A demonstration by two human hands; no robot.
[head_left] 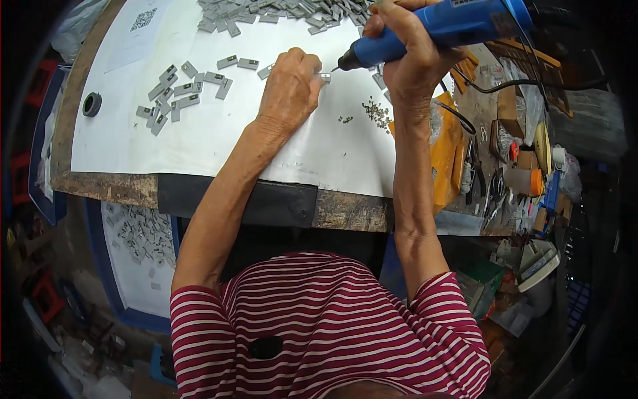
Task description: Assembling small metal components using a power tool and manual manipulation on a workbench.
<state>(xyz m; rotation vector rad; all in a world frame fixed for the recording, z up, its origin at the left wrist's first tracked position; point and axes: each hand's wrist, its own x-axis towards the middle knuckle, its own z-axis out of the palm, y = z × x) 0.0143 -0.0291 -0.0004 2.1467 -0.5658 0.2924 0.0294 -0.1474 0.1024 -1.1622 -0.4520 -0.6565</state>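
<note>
On our bench (352, 211), over white paper (199, 146), our left grip (290, 90) is holding a small grey piece (325, 78), presumably steadying it; our right grip (415, 63) is clasping the blue driver (425, 33), bit (334, 69) pointing there.

I'm getting one upright, unmirrored view: left fisheye of the head pair. It's looking steeply down past the shirt (319, 312), facing forward over the table (352, 211). Shirt's filling the lower middle, nearest; left hand (289, 86) and right hand (413, 63) are sitting farther out, near the top. Lens is bending edges, darkening corners.
</note>
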